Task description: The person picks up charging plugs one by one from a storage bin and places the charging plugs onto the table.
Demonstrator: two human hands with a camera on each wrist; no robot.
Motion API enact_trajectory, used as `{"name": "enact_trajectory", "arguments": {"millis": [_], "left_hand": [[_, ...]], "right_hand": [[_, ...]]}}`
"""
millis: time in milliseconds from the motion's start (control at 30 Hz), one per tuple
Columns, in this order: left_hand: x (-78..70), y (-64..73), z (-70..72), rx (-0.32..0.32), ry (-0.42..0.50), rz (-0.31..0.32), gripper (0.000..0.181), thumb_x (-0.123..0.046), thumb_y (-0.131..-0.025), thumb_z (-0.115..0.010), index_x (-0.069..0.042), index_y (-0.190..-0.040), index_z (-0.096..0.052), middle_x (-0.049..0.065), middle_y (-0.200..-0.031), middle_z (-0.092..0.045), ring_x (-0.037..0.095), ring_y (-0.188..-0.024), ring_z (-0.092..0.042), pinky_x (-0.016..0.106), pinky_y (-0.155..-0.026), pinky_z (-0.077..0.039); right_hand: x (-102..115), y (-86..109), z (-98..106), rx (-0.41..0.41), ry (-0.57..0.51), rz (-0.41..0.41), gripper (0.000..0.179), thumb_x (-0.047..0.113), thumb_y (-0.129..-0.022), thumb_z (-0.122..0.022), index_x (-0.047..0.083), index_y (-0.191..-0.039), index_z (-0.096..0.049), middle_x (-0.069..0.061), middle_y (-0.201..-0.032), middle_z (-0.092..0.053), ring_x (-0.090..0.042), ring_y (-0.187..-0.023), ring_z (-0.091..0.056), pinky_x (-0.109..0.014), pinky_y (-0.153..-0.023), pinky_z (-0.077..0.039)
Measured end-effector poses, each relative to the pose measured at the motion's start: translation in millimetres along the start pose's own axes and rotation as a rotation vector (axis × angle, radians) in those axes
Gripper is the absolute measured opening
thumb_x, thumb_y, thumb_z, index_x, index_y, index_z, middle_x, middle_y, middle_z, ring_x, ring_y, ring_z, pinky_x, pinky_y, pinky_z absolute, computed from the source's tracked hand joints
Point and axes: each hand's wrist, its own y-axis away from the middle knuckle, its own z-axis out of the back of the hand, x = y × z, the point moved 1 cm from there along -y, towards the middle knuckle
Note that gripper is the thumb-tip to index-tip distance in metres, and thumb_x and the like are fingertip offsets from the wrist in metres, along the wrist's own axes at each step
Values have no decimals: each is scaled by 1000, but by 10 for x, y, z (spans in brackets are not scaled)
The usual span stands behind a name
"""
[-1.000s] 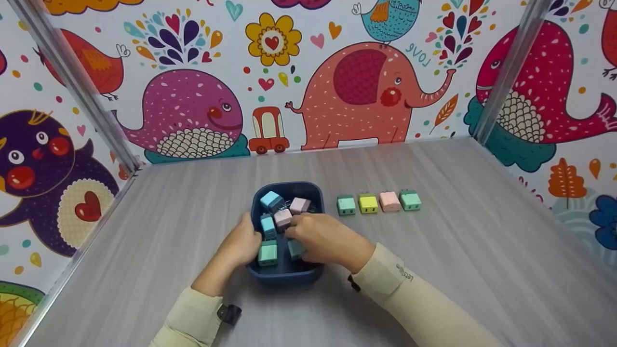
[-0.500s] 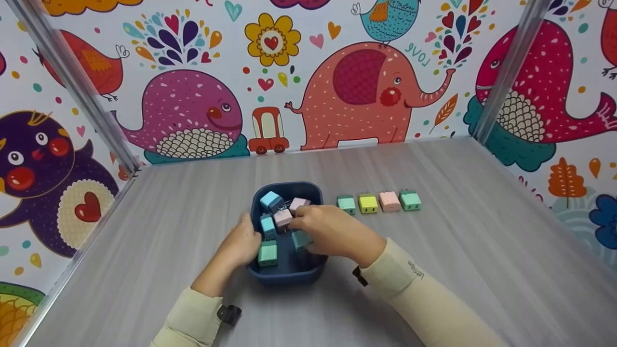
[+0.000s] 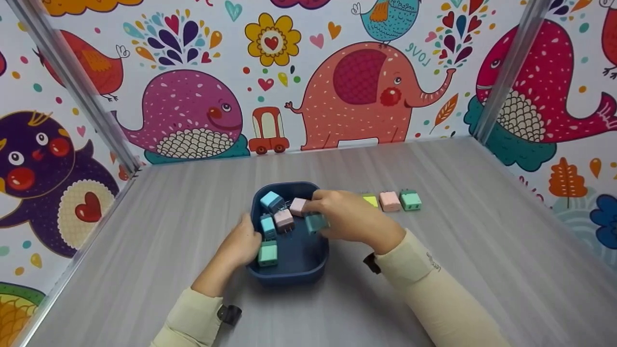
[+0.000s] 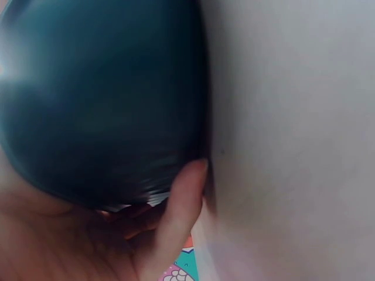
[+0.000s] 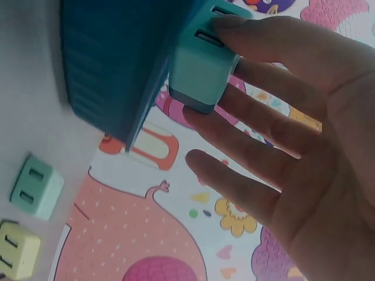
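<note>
A dark blue bin [image 3: 289, 277] stands on the table with several small plug chargers in it. My left hand [image 3: 238, 243] holds its left side; in the left wrist view, a finger [image 4: 179, 213] lies along the outer wall. With thumb and fingertips my right hand [image 3: 356, 217] pinches a green charger [image 5: 202, 64] above the bin's right side. Its two USB slots face the right wrist camera. Still in the bin are a blue charger [image 3: 272, 201], another blue charger [image 3: 267, 227], a pink charger [image 3: 298, 207], another pink charger [image 3: 284, 220] and a green charger [image 3: 268, 253].
Right of the bin runs a row of chargers: a green charger [image 5: 36, 186], a yellow charger [image 3: 370, 200], a pink charger [image 3: 389, 201] and another green charger [image 3: 410, 200]. Cartoon-printed walls [image 3: 274, 86] with metal posts [image 3: 506, 72] enclose the grey table [image 3: 193, 188].
My right hand has lifted the green charger from the bin's lower right and moved it up and rightward. It now hides part of the row. My left hand stays on the bin.
</note>
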Motion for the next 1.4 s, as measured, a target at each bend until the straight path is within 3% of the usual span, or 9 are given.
{"name": "enact_trajectory", "arguments": {"millis": [300, 567, 933, 1233, 1400], "left_hand": [[-6, 13, -1, -10, -5, -2, 59, -10, -110, -39, 14, -160, -20, 38, -156, -43, 42, -137, -54, 58, -105, -46], [1, 3, -2, 1, -9, 10, 61, -10, -110, -38, 14, -162, -16, 39, -160, -37, 44, -144, -47, 60, -111, -43], [1, 6, -3, 7, -4, 20, 64, -10, -110, -38, 14, -163, -11, 38, -164, -31, 45, -148, -42, 61, -115, -40], [-2, -7, -11, -10, 4, 25, 62, -10, -109, -38, 12, -163, -17, 36, -161, -38, 41, -143, -48, 60, -110, -43], [-2, -8, -7, -5, 2, 26, 62, -10, -110, -38, 12, -163, -15, 36, -164, -33, 43, -148, -42, 62, -115, -39]], "right_hand": [[-202, 85, 153, -58, -34, -63, 51, 12, -80, -96, 12, -128, -79, -9, -120, -72, -24, -106, -72, -41, -91, -61], [-359, 138, 253, -71, -69, -101, 52, 12, -79, -96, 11, -128, -78, -10, -116, -71, -25, -103, -70, -43, -90, -61], [-623, 268, 414, -77, -165, -216, 51, 7, -82, -92, 7, -131, -76, -12, -123, -69, -30, -108, -67, -46, -92, -61], [-918, 453, 570, -117, -218, -311, 47, 4, -87, -87, 8, -132, -75, -11, -122, -69, -30, -108, -66, -50, -95, -60], [-1126, 608, 683, -119, -234, -389, 49, 7, -88, -87, 9, -135, -74, -12, -127, -69, -31, -114, -63, -53, -96, -59]]}}
